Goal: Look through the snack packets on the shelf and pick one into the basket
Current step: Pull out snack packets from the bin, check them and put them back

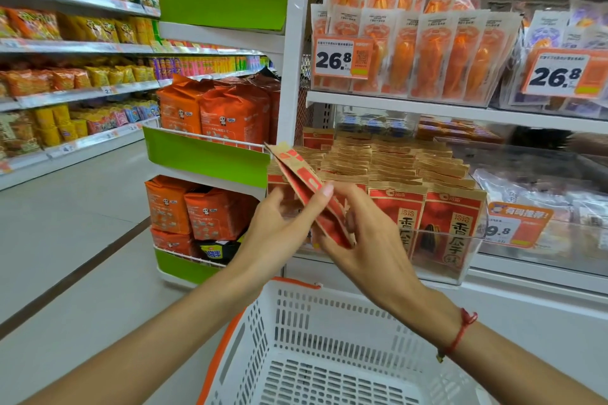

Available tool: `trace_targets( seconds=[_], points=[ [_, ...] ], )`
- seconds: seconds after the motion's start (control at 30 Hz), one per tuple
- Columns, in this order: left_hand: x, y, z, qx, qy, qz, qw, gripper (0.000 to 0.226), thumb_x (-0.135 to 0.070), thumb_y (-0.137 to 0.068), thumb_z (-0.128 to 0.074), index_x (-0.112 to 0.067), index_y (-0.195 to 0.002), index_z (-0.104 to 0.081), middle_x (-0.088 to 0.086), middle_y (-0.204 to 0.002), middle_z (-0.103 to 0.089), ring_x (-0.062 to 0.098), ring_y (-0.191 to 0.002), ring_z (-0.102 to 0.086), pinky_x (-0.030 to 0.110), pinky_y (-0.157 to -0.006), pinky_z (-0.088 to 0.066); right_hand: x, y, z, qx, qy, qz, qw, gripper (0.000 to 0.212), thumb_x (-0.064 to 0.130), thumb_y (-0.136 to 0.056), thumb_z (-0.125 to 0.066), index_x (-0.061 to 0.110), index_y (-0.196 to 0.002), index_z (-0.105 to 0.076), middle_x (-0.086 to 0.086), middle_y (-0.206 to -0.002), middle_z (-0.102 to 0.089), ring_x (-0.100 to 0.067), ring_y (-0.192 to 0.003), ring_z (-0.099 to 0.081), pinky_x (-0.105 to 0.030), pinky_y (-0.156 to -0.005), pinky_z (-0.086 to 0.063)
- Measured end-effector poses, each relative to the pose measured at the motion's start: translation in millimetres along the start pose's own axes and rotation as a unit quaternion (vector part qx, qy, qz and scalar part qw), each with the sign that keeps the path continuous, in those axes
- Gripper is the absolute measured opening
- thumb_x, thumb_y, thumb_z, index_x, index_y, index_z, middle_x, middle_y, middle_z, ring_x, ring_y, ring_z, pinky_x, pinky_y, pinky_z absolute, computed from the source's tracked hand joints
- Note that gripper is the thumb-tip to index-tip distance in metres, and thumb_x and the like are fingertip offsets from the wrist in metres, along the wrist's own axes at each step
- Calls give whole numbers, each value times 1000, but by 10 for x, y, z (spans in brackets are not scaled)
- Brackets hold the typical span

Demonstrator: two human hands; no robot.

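Bare forearms, thin red string bracelet (460,332) on right wrist

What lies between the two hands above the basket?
In the head view, a red and brown snack packet stands tilted between the left hand and right hand; both hold it.

We find a retail shop, snack aisle: stocked shelves (79,46) w/ packets, orange price tags (342,57) marked 26.8, white plastic shopping basket (329,339), tiled floor (65,223).
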State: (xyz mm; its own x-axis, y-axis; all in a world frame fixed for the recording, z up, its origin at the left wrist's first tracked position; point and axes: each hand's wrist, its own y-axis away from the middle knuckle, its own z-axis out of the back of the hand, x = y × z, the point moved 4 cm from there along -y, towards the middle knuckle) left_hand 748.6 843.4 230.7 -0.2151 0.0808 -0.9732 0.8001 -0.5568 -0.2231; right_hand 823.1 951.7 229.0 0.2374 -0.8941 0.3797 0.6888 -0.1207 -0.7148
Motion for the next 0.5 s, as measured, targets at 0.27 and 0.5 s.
trace_targets(
  seconds=[0.27, 0.5],
  points=[
    [60, -105, 98, 67, 17, -8, 998, 20, -38, -97, -50, -39, -114, -59, -14, -105, -72, 0, -96, -69, 17, -76, -56, -33, 19, -94, 124, -108, -106, 981, 61, 28, -81, -76, 34, -126, -34, 11, -147, -23, -13, -105, -54, -17, -89, -46],
    [89, -101, 73, 128, 18, 30, 991, 22, -38, -100, -40, -50, -116, -49, -24, -105, -68, -8, -94, -66, 15, -70, -54, -77, -18, -5, 70, -69, -179, 979, 100, 42, -69, -83, 30, -147, -20, 11, -120, -39, -1, -92, -44, -7, -75, -41]
  ],
)
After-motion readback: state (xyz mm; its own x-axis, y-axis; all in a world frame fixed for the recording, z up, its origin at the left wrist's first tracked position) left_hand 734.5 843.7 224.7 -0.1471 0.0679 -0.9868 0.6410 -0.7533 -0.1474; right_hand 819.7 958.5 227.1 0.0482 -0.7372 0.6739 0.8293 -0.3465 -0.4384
